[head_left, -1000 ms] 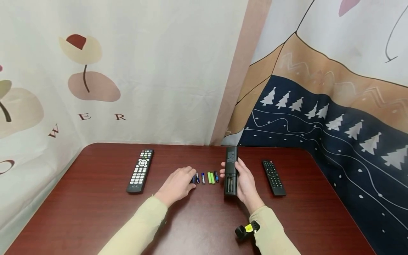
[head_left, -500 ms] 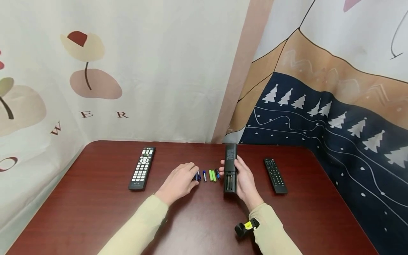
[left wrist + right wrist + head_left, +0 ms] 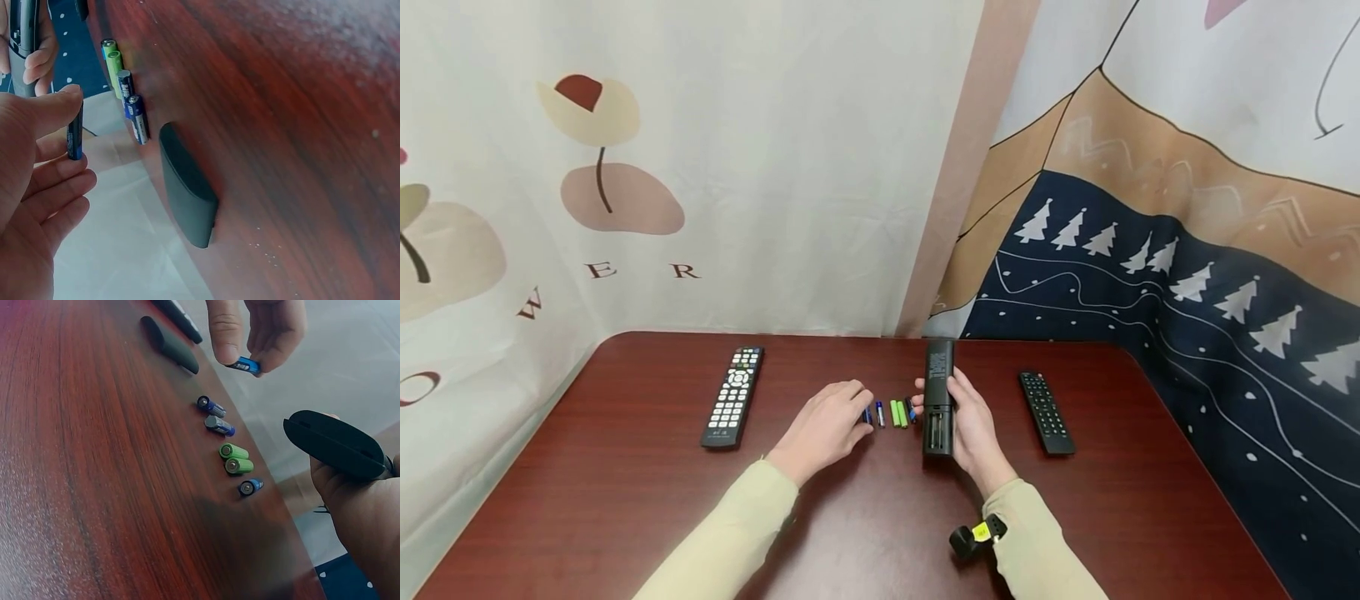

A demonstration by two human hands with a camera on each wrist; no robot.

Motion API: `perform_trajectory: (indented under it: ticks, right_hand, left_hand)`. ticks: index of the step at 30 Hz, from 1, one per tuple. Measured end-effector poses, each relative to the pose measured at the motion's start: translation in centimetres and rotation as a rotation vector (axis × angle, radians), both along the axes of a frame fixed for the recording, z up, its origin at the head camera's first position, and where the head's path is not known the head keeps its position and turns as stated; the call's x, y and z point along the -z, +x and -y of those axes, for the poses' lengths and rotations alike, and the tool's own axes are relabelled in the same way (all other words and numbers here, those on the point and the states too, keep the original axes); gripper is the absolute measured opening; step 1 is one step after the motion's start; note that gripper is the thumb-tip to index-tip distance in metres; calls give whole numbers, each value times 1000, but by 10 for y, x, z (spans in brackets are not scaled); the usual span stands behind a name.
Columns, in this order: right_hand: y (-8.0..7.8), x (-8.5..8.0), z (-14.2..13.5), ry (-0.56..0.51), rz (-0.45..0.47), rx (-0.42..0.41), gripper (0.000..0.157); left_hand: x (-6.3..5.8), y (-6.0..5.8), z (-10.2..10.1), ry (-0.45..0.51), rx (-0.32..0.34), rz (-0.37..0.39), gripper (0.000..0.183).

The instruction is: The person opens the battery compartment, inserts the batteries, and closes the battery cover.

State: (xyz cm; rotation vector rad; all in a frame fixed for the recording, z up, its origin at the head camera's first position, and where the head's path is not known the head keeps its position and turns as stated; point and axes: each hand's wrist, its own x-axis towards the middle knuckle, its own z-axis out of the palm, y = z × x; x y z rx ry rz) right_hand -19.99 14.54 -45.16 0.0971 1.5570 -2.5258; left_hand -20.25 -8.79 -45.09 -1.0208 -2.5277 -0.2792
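My left hand (image 3: 824, 427) pinches a blue-and-black battery (image 3: 75, 134) between thumb and fingers, held above the table; the right wrist view shows the same battery's blue side. My right hand (image 3: 976, 427) grips a black remote control (image 3: 938, 379), its back facing up and its battery compartment (image 3: 936, 431) uncovered at the near end. Between the hands lies a row of loose batteries: two green ones (image 3: 234, 458), two blue-and-silver ones (image 3: 215, 415) and a blue-and-black one (image 3: 251, 487). A dark curved battery cover (image 3: 186, 187) rests beside the row, hidden behind my left hand in the head view.
On the left of the brown table (image 3: 625, 483) lies a black remote with white buttons (image 3: 732, 398). A smaller black remote (image 3: 1047, 414) lies on the right. Curtains (image 3: 760, 167) hang behind the table's far edge. A small black camera (image 3: 973, 537) sits at my right wrist.
My left hand has shifted slightly right, and the battery at its fingertips is now hidden in the head view. My right hand and the remote have moved marginally left.
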Motion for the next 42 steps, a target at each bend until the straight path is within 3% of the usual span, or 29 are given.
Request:
perform_trajectory:
  ticks: [25, 34, 42]
  right_hand:
    - [-1, 1, 3, -40, -12, -16, 47]
    - [-1, 3, 2, -20, -16, -21, 46]
    - [-1, 1, 1, -7, -18, -16, 46]
  left_hand:
    - [-8, 2, -15, 87, 85, -62, 29]
    - [-8, 4, -24, 143, 139, -110, 36]
    - [-11, 5, -31, 134, 154, -140, 37]
